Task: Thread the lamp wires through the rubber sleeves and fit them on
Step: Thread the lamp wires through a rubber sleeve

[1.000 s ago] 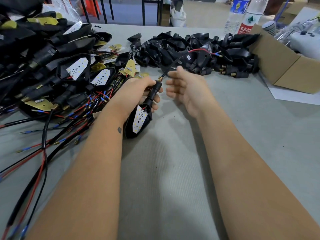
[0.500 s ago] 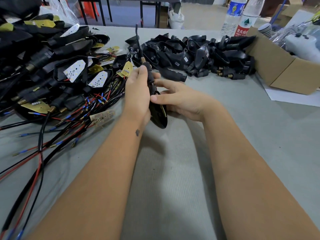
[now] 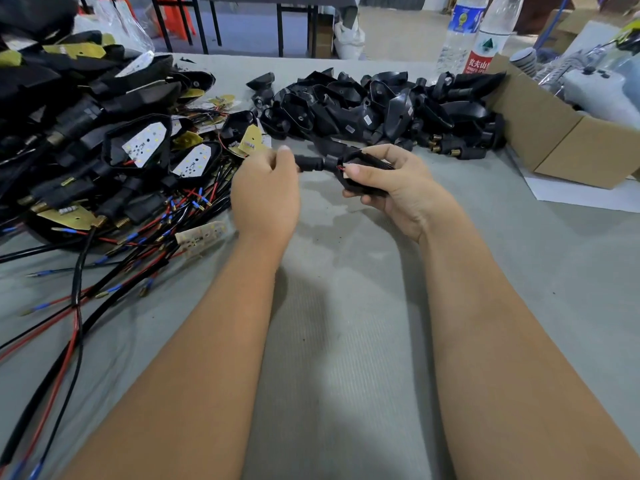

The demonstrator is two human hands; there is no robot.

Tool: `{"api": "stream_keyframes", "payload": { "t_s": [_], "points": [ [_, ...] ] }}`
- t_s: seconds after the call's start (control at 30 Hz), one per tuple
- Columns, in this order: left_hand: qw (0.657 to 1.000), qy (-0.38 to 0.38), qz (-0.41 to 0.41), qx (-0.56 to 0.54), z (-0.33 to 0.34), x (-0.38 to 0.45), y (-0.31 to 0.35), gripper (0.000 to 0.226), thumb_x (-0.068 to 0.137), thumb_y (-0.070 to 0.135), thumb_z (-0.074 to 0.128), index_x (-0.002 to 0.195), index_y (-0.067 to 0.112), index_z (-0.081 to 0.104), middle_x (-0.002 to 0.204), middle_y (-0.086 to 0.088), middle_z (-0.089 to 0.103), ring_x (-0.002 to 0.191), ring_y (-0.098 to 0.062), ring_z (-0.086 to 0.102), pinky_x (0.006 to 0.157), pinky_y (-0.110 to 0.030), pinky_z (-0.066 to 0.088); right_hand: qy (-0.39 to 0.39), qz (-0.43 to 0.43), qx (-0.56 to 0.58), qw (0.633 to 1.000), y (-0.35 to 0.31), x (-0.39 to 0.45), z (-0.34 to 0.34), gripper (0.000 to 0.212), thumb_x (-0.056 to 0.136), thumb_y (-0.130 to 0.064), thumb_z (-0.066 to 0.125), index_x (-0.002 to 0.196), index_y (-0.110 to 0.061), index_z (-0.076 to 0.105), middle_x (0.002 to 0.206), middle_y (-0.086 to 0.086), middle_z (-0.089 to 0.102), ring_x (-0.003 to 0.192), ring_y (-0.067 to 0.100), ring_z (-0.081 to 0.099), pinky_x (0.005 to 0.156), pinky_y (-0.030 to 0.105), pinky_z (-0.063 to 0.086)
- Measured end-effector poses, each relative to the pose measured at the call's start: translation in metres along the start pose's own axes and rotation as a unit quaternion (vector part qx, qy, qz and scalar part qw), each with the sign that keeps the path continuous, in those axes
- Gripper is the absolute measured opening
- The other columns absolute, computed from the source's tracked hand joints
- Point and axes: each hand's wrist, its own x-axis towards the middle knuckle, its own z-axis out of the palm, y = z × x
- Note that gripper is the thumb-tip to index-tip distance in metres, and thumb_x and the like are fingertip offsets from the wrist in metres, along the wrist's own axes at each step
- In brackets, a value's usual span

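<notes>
A black lamp housing (image 3: 367,171) lies sideways above the table's middle, gripped by my right hand (image 3: 391,188), thumb pressed near a red wire at its neck. Its black rubber sleeve (image 3: 311,163) points left. My left hand (image 3: 266,192) curls round the sleeve's left end, hiding the tip and wire. A heap of finished lamps (image 3: 104,133) with white LED boards and red, black and blue-tipped wires fills the left side. A pile of empty black housings and sleeves (image 3: 374,105) lies at the back.
A cardboard box (image 3: 561,133) stands at the right with white paper under it. Two plastic water bottles (image 3: 478,36) stand behind the pile. A loose LED board (image 3: 201,235) lies near my left wrist. Long wires trail over the grey table (image 3: 346,341) at the lower left.
The lamp has swung from upright in my left hand to lying sideways. My right hand now grips the housing, and my left hand has shifted to the sleeve's end.
</notes>
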Motion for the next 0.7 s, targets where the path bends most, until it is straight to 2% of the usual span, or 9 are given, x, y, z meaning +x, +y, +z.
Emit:
{"api": "stream_keyframes", "payload": {
  "t_s": [0.07, 0.1, 0.17, 0.27, 0.43, 0.5, 0.53, 0.6, 0.7],
  "points": [
    [0.992, 0.071, 0.079, 0.075, -0.006, 0.001, 0.002, 0.018, 0.091, 0.014, 0.045, 0.096, 0.008, 0.062, 0.099, -0.005, 0.056, 0.098, -0.022, 0.05, 0.08, -0.029, 0.035, 0.006, -0.005, -0.01, 1.0, 0.0, 0.001, -0.001, 0.029, 0.076, 0.0, 0.077, 0.1, -0.006, 0.06, 0.08, 0.011, 0.073, 0.064, 0.025, 0.07, 0.049, 0.018, 0.048],
    [0.983, 0.074, 0.116, 0.124, -0.008, 0.002, 0.002, 0.024, 0.088, 0.007, 0.045, 0.106, 0.009, 0.061, 0.114, -0.007, 0.053, 0.112, -0.025, 0.044, 0.087, -0.022, 0.03, 0.01, -0.007, -0.01, 1.0, 0.001, 0.002, -0.002, 0.031, 0.075, 0.001, 0.077, 0.1, -0.006, 0.061, 0.079, 0.011, 0.073, 0.064, 0.026, 0.07, 0.05, 0.019, 0.048],
    [0.955, 0.01, 0.154, 0.251, -0.012, 0.008, -0.003, 0.039, 0.087, 0.002, 0.045, 0.123, 0.007, 0.058, 0.133, -0.011, 0.046, 0.129, -0.03, 0.033, 0.1, -0.023, 0.027, 0.015, -0.011, -0.002, 1.0, 0.001, 0.002, -0.002, 0.032, 0.075, 0.002, 0.077, 0.102, -0.007, 0.062, 0.08, 0.01, 0.072, 0.063, 0.026, 0.069, 0.051, 0.019, 0.049],
    [0.909, -0.09, 0.137, 0.383, -0.013, 0.008, -0.011, 0.039, 0.095, 0.015, 0.043, 0.132, 0.009, 0.054, 0.141, -0.012, 0.046, 0.136, -0.032, 0.027, 0.111, -0.041, 0.028, 0.025, -0.017, 0.012, 0.999, 0.002, 0.003, -0.002, 0.031, 0.076, 0.004, 0.076, 0.102, -0.011, 0.066, 0.085, 0.012, 0.072, 0.065, 0.025, 0.068, 0.055, 0.019, 0.05],
    [0.907, -0.086, 0.192, 0.366, -0.012, 0.009, -0.01, 0.024, 0.099, 0.03, 0.051, 0.114, 0.018, 0.064, 0.125, -0.007, 0.059, 0.129, -0.029, 0.036, 0.106, -0.041, 0.029, 0.117, -0.028, 0.073, 0.99, 0.002, 0.006, -0.003, 0.02, 0.082, -0.002, 0.073, 0.096, -0.01, 0.062, 0.083, 0.008, 0.071, 0.065, 0.019, 0.066, 0.056, 0.018, 0.05],
    [0.913, -0.096, 0.216, 0.332, -0.01, 0.008, -0.008, 0.02, 0.099, 0.029, 0.051, 0.109, 0.018, 0.065, 0.111, -0.004, 0.064, 0.112, -0.026, 0.047, 0.103, -0.041, 0.031, 0.143, -0.031, 0.097, 0.984, 0.003, 0.008, -0.004, 0.012, 0.087, -0.009, 0.072, 0.094, -0.011, 0.062, 0.082, 0.005, 0.071, 0.064, 0.016, 0.065, 0.055, 0.017, 0.049],
    [0.923, -0.105, 0.219, 0.3, -0.01, 0.007, -0.006, 0.018, 0.1, 0.028, 0.05, 0.107, 0.019, 0.064, 0.104, -0.001, 0.065, 0.1, -0.023, 0.049, 0.099, -0.041, 0.034, 0.154, -0.032, 0.106, 0.982, 0.003, 0.009, -0.005, 0.01, 0.089, -0.014, 0.07, 0.094, -0.012, 0.062, 0.082, 0.004, 0.07, 0.063, 0.014, 0.065, 0.054, 0.018, 0.048],
    [0.94, -0.135, 0.206, 0.234, -0.008, 0.002, -0.004, 0.014, 0.1, 0.027, 0.048, 0.104, 0.019, 0.06, 0.092, 0.004, 0.061, 0.084, -0.019, 0.047, 0.079, -0.037, 0.038, 0.171, -0.035, 0.114, 0.978, 0.004, 0.011, -0.006, 0.01, 0.093, -0.023, 0.067, 0.093, -0.015, 0.06, 0.08, 0.003, 0.069, 0.059, 0.013, 0.063, 0.052, 0.019, 0.046],
    [0.941, -0.171, 0.205, 0.207, -0.006, -0.001, -0.004, 0.012, 0.1, 0.027, 0.049, 0.103, 0.019, 0.059, 0.083, 0.004, 0.056, 0.077, -0.02, 0.051, 0.066, -0.037, 0.039, 0.165, -0.027, 0.121, 0.978, 0.004, 0.014, -0.009, 0.012, 0.096, -0.027, 0.062, 0.095, -0.015, 0.057, 0.081, 0.005, 0.068, 0.057, 0.015, 0.062, 0.051, 0.021, 0.047]
  ]
}}
